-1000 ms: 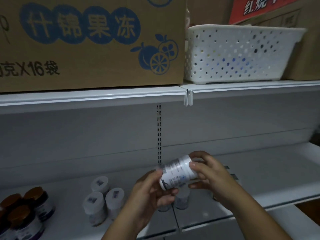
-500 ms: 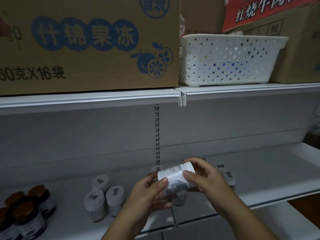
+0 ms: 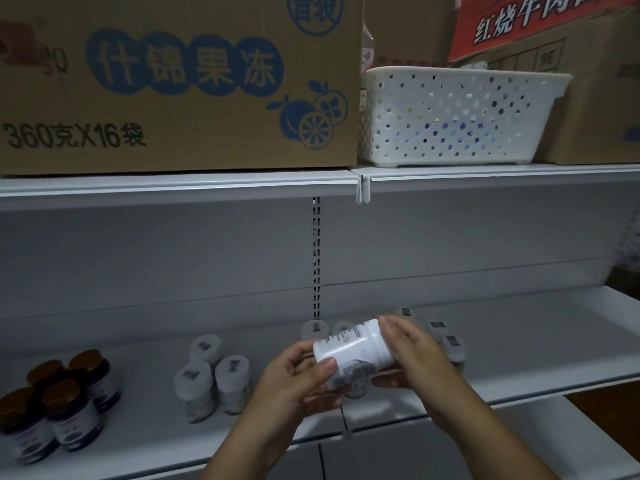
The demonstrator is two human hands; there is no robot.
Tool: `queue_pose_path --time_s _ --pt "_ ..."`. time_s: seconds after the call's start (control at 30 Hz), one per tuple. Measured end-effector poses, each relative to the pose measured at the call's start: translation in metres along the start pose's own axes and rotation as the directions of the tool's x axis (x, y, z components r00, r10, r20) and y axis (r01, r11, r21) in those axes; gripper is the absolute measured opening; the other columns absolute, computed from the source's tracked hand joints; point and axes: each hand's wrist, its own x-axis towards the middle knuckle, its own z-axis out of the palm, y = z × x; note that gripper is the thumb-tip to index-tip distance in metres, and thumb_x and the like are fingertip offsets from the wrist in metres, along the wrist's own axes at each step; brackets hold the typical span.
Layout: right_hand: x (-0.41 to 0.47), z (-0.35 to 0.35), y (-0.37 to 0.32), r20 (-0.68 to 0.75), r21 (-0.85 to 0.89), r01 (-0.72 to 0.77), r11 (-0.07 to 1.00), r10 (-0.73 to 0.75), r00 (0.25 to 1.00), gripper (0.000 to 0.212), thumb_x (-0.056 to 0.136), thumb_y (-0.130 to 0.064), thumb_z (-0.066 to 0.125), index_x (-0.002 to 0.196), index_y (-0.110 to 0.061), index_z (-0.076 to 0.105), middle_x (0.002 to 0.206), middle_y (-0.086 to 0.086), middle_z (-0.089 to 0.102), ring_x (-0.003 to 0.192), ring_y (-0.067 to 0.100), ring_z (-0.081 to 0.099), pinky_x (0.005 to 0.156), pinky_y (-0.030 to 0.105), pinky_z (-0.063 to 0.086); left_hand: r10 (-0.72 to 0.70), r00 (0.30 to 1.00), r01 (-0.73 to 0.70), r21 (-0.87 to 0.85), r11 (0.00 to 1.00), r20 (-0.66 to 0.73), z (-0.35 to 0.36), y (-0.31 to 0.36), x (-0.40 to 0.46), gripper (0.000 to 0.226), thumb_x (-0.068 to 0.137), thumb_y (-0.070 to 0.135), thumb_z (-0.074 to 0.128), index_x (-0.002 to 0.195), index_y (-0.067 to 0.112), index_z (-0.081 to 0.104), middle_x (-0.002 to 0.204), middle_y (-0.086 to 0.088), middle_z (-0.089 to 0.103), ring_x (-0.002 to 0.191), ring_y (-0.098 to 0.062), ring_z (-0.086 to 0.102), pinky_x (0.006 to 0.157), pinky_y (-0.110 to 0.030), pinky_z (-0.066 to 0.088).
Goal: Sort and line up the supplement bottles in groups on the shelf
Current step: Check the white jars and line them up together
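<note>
We hold the white bottle (image 3: 353,355) tilted above the shelf (image 3: 519,344), long axis running left-right. Left hand (image 3: 298,382) and right hand (image 3: 412,355) fingers clamp opposite ends; white-capped group (image 3: 211,375) stands nearer the left.

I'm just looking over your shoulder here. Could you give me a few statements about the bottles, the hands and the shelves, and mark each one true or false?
1. Both hands hold one white bottle lying on its side. True: the left hand and the right hand each grip an end.
2. The brown-capped bottles stand at the right end of the shelf. False: they cluster at the far left.
3. A white perforated basket sits on the upper shelf. True.
4. The basket stands left of the cardboard box. False: it is to the box's right.
5. Three white-capped bottles stand grouped between the brown-capped ones and the hands. True.
</note>
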Motion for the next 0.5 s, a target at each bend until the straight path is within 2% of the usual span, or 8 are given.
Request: queue_pose_path --time_s 0.07,0.2,0.3,0.4,0.5 --pt "-0.002 -0.0017 -0.0003 0.01 -0.048 0.015 0.999 -0.015 1.0 0.02 0.093 -0.031 0.052 0.101 -0.02 0.067 0.095 0.006 0.069 0.079 0.018 0.068 0.06 0.031 0.056 -0.003 1.0 0.004 -0.013 1.0 0.004 0.001 -0.0018 -0.0016 0.04 0.07 0.015 0.078 0.104 0.006 0.061 0.085 -0.011 0.072 0.071 -0.03 0.07 0.057 -0.031 0.056" --pt "-0.0049 -0.003 -0.0009 0.024 -0.049 0.055 0.997 -0.053 0.998 0.024 0.087 -0.031 0.058 0.105 -0.019 0.067 0.097 0.004 0.07 0.079 0.013 0.068 0.058 0.027 0.053 -0.012 1.0 0.014 -0.066 0.998 0.028 0.0 -0.0024 -0.0025 0.049 0.058 0.018 0.077 0.104 0.009 0.063 0.089 -0.012 0.072 0.074 -0.028 0.07 0.059 -0.034 0.057" --pt "-0.0066 -0.0012 -0.0029 0.008 -0.056 0.046 0.997 -0.046 0.999 0.027 0.083 -0.038 0.057 0.097 -0.018 0.068 0.087 0.004 0.07 0.068 0.011 0.067 0.055 0.027 0.052 -0.015 0.999 0.017 -0.047 0.999 0.034 0.0029 -0.0005 -0.0043 0.037 0.07 0.02 0.077 0.103 0.008 0.064 0.087 -0.015 0.071 0.069 -0.027 0.069 0.053 -0.03 0.055" --pt "-0.0073 -0.0003 -0.0043 0.003 -0.118 0.021 0.993 -0.021 1.0 0.041 0.081 -0.051 0.05 0.089 -0.014 0.067 0.072 0.005 0.069 0.058 0.015 0.065 0.049 0.027 0.05 -0.021 1.0 0.021 -0.028 0.999 0.023 0.007 0.0009 -0.0066 0.04 0.071 0.03 0.064 0.103 0.005 0.063 0.079 -0.016 0.071 0.06 -0.024 0.067 0.049 -0.026 0.054" --pt "-0.0074 -0.0009 -0.0035 0.022 -0.11 0.028 0.994 -0.026 0.999 0.037 0.089 -0.044 0.049 0.09 -0.011 0.065 0.069 0.007 0.067 0.054 0.016 0.062 0.046 0.027 0.048 -0.036 0.999 0.037 -0.019 0.999 0.027 0.0072 0.0011 -0.0068 0.042 0.074 0.032 0.072 0.105 0.005 0.062 0.08 -0.015 0.071 0.061 -0.023 0.067 0.048 -0.026 0.053"
